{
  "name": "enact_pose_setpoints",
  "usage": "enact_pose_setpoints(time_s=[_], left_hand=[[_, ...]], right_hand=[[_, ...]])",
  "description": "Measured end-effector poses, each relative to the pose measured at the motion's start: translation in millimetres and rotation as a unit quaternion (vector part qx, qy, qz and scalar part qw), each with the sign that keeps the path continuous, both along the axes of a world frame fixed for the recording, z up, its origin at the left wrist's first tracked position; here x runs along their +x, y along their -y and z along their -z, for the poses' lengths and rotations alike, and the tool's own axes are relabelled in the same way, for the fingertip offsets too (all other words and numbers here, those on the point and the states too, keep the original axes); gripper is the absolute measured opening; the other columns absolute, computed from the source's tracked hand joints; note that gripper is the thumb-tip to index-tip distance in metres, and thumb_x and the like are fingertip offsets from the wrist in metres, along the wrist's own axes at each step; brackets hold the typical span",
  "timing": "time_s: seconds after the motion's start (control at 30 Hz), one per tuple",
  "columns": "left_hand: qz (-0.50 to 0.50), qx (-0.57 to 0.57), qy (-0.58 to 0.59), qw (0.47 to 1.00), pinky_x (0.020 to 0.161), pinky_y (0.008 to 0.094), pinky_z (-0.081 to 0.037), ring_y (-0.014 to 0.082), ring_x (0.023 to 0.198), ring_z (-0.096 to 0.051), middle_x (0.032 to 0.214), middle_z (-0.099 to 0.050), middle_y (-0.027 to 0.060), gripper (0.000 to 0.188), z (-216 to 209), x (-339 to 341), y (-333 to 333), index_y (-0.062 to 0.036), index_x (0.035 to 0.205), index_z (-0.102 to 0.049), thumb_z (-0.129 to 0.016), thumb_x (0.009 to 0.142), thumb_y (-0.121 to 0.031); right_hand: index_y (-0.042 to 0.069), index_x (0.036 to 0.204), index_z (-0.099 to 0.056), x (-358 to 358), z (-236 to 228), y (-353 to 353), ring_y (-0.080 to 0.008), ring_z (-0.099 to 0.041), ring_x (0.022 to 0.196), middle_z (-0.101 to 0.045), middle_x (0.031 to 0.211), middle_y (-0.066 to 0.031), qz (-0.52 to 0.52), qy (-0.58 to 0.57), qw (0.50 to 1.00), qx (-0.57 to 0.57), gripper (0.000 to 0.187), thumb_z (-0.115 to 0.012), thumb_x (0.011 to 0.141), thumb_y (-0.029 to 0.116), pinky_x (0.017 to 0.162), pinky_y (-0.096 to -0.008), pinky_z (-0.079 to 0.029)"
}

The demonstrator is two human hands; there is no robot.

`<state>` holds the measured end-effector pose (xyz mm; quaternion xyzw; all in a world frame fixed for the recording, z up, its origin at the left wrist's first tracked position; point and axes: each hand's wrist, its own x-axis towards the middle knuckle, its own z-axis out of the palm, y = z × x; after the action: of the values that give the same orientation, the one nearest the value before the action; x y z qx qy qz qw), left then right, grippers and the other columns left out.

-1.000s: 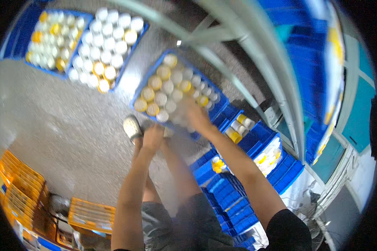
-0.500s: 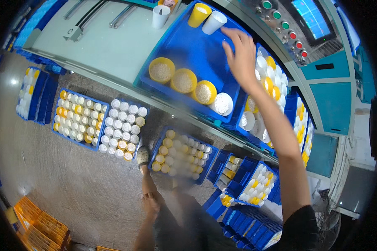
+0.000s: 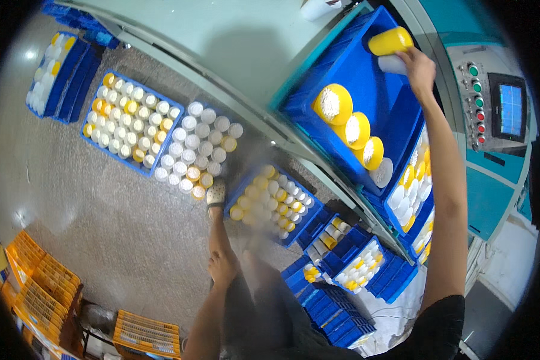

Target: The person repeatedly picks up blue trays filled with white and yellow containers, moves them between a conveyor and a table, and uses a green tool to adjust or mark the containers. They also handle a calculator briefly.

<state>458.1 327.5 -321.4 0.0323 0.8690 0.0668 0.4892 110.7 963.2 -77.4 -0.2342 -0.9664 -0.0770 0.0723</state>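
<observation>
Grey floor fills the left of the frame, set with blue crates (image 3: 135,129) of white and yellow cups. At upper right, my right hand (image 3: 418,69) closes on a white cup (image 3: 392,63) beside a yellow cup (image 3: 390,41) in a blue tray (image 3: 366,78). My left hand (image 3: 223,266) rests low on my knee, grip unclear.

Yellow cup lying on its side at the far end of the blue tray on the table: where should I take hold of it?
Grip the yellow cup across its round side wall, coming from above. It lies on its side in the blue tray, the right hand beside it.
</observation>
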Motion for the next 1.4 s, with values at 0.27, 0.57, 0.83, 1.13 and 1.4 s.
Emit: enact_pose_setpoints(time_s=[0.27, 0.57, 0.83, 1.13, 1.4], left_hand=[[0.017, -0.066, 0.063, 0.996, 0.092, 0.0447, -0.052, 0.0424, 0.109, -0.060, 0.123, -0.052, 0.0286, 0.107, 5.8, 49.8, -17.2, 0.0044, 0.149, -0.025, -0.077, 0.073, -0.051], [0.032, -0.053, -0.015, 0.998, 0.095, 0.0474, -0.049, 0.0479, 0.113, -0.055, 0.126, -0.047, 0.0358, 0.099, 8.8, 117.7, -16.7, 0.0060, 0.147, -0.023, -0.076, 0.076, -0.039], [0.018, 0.015, -0.088, 0.996, 0.101, 0.0496, -0.045, 0.0517, 0.118, -0.051, 0.135, -0.041, 0.0417, 0.088, 22.3, 151.8, 3.1, 0.0094, 0.144, -0.030, -0.072, 0.079, -0.034], [0.011, 0.027, -0.097, 0.995, 0.099, 0.0516, -0.045, 0.0524, 0.115, -0.053, 0.136, -0.042, 0.0410, 0.093, 21.8, 136.8, 6.9, 0.0105, 0.143, -0.030, -0.076, 0.074, -0.032], [0.026, -0.022, 0.003, 0.999, 0.103, 0.0503, -0.044, 0.0500, 0.123, -0.048, 0.134, -0.043, 0.0393, 0.091, 8.9, 110.5, -4.3, 0.0107, 0.144, -0.028, -0.072, 0.078, -0.035]], right_hand=[[0.003, 0.104, -0.074, 259.0, -142.2, 157.9, -0.0082, -0.065, 0.079, -0.074, 0.088, -0.0059, 0.013, -0.091, 0.988, -0.122, 0.021, -0.075, 0.084, 0.010, 0.071, -0.0230, -0.051], [0.000, 0.084, -0.071, 466.8, 164.9, 236.2, -0.0286, -0.065, 0.061, -0.067, 0.075, -0.0182, 0.040, 0.178, 0.881, -0.437, 0.026, -0.077, 0.079, 0.025, 0.057, -0.0361, -0.047], [0.012, 0.091, -0.073, 501.0, 494.4, 212.4, -0.0380, -0.068, 0.081, -0.069, 0.085, -0.0185, 0.073, 0.159, 0.954, -0.241, 0.014, -0.060, 0.088, 0.017, 0.070, -0.0473, -0.053], [0.015, 0.101, -0.069, 421.8, 571.9, 234.6, -0.0354, -0.067, 0.087, -0.069, 0.090, -0.0176, 0.023, 0.190, 0.938, -0.289, 0.018, -0.056, 0.089, 0.019, 0.074, -0.0480, -0.053], [0.006, 0.113, -0.064, 413.6, 450.4, 286.5, -0.0381, -0.065, 0.092, -0.067, 0.098, -0.0190, 0.101, 0.202, 0.917, -0.329, 0.026, -0.050, 0.094, 0.017, 0.080, -0.0516, -0.050]])
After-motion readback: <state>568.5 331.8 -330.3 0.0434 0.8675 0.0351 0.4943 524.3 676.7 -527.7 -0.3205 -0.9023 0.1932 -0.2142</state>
